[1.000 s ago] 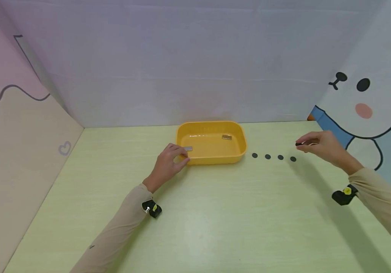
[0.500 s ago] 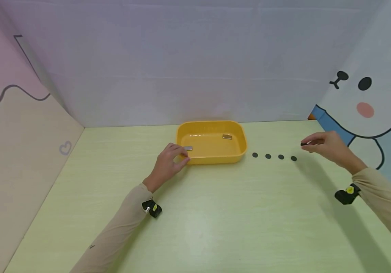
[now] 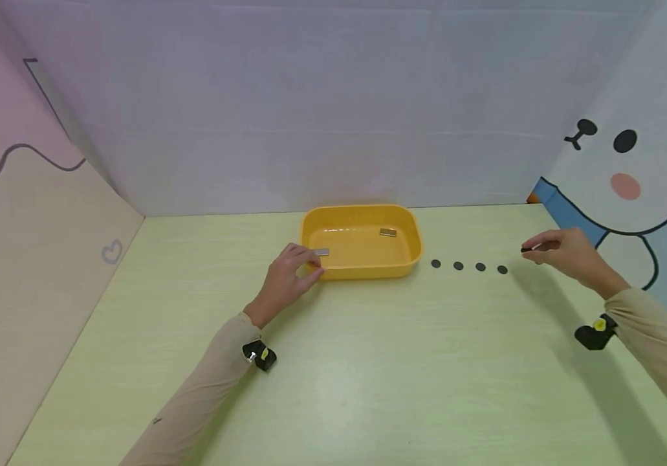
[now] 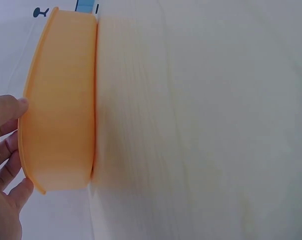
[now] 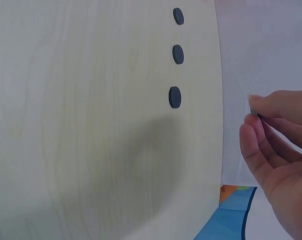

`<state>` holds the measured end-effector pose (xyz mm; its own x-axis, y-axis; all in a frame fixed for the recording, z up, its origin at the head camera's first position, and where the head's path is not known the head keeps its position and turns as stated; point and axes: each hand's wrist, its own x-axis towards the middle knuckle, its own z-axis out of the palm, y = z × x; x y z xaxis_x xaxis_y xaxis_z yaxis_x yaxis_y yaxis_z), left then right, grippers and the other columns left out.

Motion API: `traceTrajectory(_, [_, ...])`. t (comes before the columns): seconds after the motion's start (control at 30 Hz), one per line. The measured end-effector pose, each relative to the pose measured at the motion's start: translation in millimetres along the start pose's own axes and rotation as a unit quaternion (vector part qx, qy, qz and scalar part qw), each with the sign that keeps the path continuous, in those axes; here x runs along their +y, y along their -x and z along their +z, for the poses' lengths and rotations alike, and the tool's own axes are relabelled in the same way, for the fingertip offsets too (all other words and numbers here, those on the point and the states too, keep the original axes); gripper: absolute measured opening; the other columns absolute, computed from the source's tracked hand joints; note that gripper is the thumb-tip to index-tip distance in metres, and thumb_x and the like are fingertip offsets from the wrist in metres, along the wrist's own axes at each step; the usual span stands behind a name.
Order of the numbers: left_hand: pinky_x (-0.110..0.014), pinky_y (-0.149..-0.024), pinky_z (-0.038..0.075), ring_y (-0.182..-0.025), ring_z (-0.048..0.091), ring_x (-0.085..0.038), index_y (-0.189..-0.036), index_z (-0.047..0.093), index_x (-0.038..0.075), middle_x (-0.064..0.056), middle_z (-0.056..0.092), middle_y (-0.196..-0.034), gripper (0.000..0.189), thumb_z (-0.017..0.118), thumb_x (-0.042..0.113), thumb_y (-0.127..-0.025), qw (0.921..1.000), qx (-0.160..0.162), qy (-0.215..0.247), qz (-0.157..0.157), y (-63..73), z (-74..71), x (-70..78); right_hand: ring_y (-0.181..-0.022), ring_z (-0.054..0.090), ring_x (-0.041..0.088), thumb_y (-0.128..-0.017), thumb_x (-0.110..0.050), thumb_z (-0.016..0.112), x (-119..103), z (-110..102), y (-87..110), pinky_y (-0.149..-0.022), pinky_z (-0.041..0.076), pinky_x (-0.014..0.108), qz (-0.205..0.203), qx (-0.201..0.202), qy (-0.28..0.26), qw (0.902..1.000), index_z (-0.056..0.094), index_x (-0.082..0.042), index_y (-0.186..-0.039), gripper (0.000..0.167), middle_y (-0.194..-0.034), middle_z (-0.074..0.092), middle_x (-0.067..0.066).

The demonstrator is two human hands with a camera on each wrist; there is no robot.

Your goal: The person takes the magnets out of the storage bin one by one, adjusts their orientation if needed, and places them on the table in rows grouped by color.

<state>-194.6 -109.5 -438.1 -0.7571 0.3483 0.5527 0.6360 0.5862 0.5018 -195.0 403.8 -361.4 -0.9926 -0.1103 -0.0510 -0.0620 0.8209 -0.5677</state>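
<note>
My left hand (image 3: 288, 281) holds the front left corner of a yellow tray (image 3: 368, 273), its fingertips and thumb at the rim. In the left wrist view the tray's side (image 4: 61, 100) stands on the table with the fingers (image 4: 11, 107) along its edge. To the right, my right hand (image 3: 572, 257) pinches a small black disc (image 3: 526, 250) between thumb and fingertips, above the table. In the right wrist view the fingers hide most of it. Several like black discs (image 3: 481, 266) lie in a row between the tray and that hand.
Inside the tray lie two small silvery bars, one bar (image 3: 388, 232) at the back right and another bar (image 3: 321, 252) at the left. A pale wood-grain table (image 3: 368, 375) meets a plain wall sheet (image 3: 281, 129) behind; printed panels flank it.
The right hand has moved a little to the right with the black disc, past the end of the row. The left hand stays at the tray, which keeps its place.
</note>
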Motion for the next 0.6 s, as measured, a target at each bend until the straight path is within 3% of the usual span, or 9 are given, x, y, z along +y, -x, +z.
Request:
traceTrajectory(0.27, [-0.035, -0.079, 0.048, -0.090, 0.052, -0.019, -0.087, 0.066, 0.010, -0.001, 0.065, -0.091, 0.013, 0.076, 0.016, -0.080, 1.0000, -0.004, 0.003, 0.000, -0.3, 0.7, -0.3, -0.073, 0.063, 0.020, -0.088, -0.025, 0.068, 15.8, 5.3, 0.3, -0.061, 0.046, 0.021, 0.008, 0.001, -0.005, 1.0000, 0.066, 0.005, -0.109, 0.037, -0.091, 0.069, 0.020])
traceTrajectory(0.6, [-0.034, -0.080, 0.048, -0.091, 0.052, -0.019, -0.088, 0.067, 0.010, -0.002, 0.065, -0.091, 0.013, 0.075, 0.017, -0.081, 0.9999, -0.011, 0.002, -0.009, -0.6, -0.7, -0.8, -0.072, 0.063, 0.020, -0.087, -0.023, 0.069, 27.9, 16.0, -3.1, -0.060, 0.049, 0.030, 0.013, 0.004, -0.011, 0.9998, 0.066, 0.005, -0.108, 0.035, -0.090, 0.069, 0.020])
